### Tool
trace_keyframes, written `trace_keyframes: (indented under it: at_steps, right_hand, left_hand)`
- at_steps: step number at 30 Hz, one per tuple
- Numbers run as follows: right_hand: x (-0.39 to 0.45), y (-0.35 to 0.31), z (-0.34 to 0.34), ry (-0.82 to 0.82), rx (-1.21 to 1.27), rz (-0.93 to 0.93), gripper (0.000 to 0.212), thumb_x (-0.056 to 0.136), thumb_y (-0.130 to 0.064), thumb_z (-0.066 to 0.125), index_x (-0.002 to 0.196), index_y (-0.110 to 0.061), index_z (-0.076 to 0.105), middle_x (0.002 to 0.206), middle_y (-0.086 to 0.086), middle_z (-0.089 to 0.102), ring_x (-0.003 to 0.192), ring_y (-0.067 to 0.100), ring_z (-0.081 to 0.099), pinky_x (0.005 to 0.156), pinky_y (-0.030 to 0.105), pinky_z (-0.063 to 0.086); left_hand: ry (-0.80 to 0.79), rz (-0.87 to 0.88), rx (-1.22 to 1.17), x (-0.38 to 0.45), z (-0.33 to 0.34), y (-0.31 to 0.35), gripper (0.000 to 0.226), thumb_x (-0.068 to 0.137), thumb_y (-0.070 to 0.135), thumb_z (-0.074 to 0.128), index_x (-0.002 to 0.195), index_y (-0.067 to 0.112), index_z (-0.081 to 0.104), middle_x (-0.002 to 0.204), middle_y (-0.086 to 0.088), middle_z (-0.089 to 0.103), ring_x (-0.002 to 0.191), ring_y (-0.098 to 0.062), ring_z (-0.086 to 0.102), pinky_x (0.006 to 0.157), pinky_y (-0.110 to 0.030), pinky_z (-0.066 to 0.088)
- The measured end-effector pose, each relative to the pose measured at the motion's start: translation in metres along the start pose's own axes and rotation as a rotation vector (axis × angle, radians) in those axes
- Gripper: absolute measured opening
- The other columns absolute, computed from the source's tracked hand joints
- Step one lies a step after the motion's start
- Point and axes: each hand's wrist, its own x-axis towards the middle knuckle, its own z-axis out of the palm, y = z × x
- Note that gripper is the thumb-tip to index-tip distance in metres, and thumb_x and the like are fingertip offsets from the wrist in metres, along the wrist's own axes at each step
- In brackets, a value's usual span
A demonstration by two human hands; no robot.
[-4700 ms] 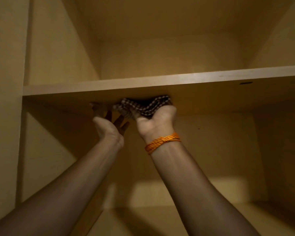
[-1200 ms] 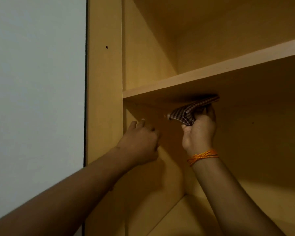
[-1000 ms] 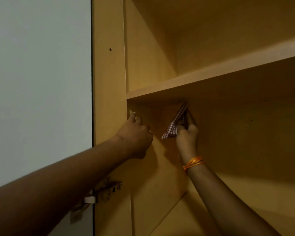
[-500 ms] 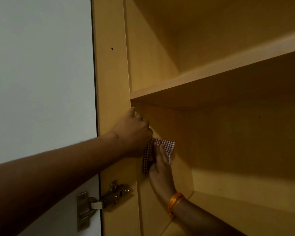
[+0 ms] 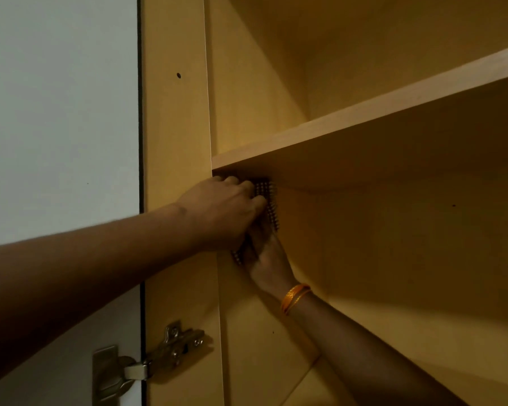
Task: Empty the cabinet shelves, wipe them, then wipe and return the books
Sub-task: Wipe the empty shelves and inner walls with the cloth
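A checked cloth lies against the inner left wall of the wooden cabinet, just under the shelf board. My right hand, with an orange band at the wrist, presses the cloth flat to that wall. Its fingers are mostly hidden behind my left hand. My left hand curls its fingers round the front edge of the cabinet's side panel, right below the shelf. The shelves in view hold no books.
A white door stands open at the left, held by a metal hinge low on the side panel. The lower shelf runs under my right forearm.
My right hand has slid the cloth up the inner side wall to just beneath the shelf, behind my left hand. My left hand keeps its hold on the panel edge.
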Motion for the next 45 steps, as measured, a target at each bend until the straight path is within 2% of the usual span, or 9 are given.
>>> trace_keyframes:
  at_steps: [3,7,13,16,22,27,32,36,45]
  right_hand:
    - [0.013,0.032,-0.003,0.007,-0.007,0.182,0.058,0.097,-0.038,0.032,0.152,-0.022,0.04,0.155,0.011,0.041,0.139,0.033,0.042,0.112,0.038,0.039]
    - [0.021,0.071,-0.015,0.076,0.123,0.388,0.055,0.1,-0.035,0.036,0.155,-0.037,0.026,0.166,-0.007,0.02,0.152,0.014,0.021,0.123,0.034,0.023]
    - [-0.002,0.105,-0.009,0.098,0.13,0.768,0.05,0.106,-0.041,0.037,0.155,-0.031,0.034,0.163,0.003,0.032,0.146,0.027,0.034,0.117,0.034,0.03]
    - [-0.045,0.078,0.007,0.083,0.124,0.744,0.054,0.107,-0.039,0.03,0.155,-0.016,0.033,0.161,0.006,0.032,0.149,0.026,0.028,0.121,0.041,0.024]
    - [-0.078,0.02,0.027,0.109,0.149,0.558,0.051,0.108,-0.04,0.03,0.157,-0.041,0.015,0.165,-0.021,0.0,0.152,0.004,-0.002,0.126,0.034,0.006]
    - [-0.037,0.041,0.013,0.069,0.076,0.363,0.049,0.108,-0.022,0.034,0.148,-0.048,0.022,0.163,-0.014,0.018,0.151,0.005,0.011,0.117,0.018,0.011]
    - [0.007,0.087,-0.006,0.073,0.02,0.287,0.055,0.101,-0.042,0.032,0.155,-0.031,0.029,0.165,-0.007,0.019,0.15,0.003,0.011,0.123,0.024,0.011]
    - [0.032,0.128,-0.017,0.07,0.002,0.35,0.053,0.108,-0.037,0.032,0.159,-0.027,0.02,0.168,-0.005,0.011,0.154,0.011,0.007,0.126,0.037,0.009]
    - [0.048,0.196,-0.03,0.117,0.156,0.664,0.056,0.11,-0.035,0.029,0.161,-0.019,0.011,0.168,0.005,0.011,0.154,0.023,0.013,0.125,0.045,0.012]
  left_hand:
    - [-0.031,0.031,0.065,0.002,0.01,-0.001,0.053,0.095,0.042,0.052,0.144,0.026,0.039,0.14,-0.007,0.047,0.123,-0.026,0.05,0.102,-0.04,0.048]
    - [-0.143,0.089,0.179,0.007,0.021,-0.002,0.059,0.095,0.047,0.053,0.15,0.032,0.036,0.154,-0.008,0.04,0.147,-0.034,0.029,0.116,-0.049,0.033]
    - [-0.274,0.12,0.238,0.012,0.023,0.002,0.063,0.096,0.052,0.052,0.154,0.038,0.032,0.164,-0.005,0.025,0.153,-0.036,0.013,0.117,-0.058,0.025]
    - [-0.328,0.126,0.267,0.015,0.023,0.004,0.065,0.097,0.051,0.052,0.156,0.039,0.029,0.168,-0.004,0.016,0.155,-0.037,0.005,0.118,-0.061,0.02]
    - [-0.378,0.129,0.269,0.027,0.019,0.005,0.07,0.095,0.056,0.052,0.157,0.04,0.023,0.169,-0.003,0.01,0.155,-0.037,0.001,0.121,-0.062,0.015]
    - [-0.379,0.112,0.265,0.035,0.021,0.011,0.077,0.091,0.052,0.059,0.157,0.04,0.022,0.165,-0.004,0.023,0.153,-0.035,0.015,0.116,-0.062,0.024]
    - [-0.399,0.118,0.254,0.031,0.024,0.01,0.073,0.092,0.05,0.06,0.156,0.04,0.026,0.166,-0.002,0.023,0.155,-0.035,0.009,0.118,-0.067,0.016]
    - [-0.408,0.12,0.238,0.033,0.023,0.01,0.074,0.094,0.049,0.059,0.157,0.04,0.022,0.168,-0.003,0.018,0.155,-0.036,0.004,0.119,-0.068,0.013]
    - [-0.43,0.119,0.235,0.033,0.028,0.012,0.076,0.094,0.049,0.06,0.158,0.042,0.02,0.169,-0.003,0.01,0.155,-0.039,-0.002,0.118,-0.071,0.009]
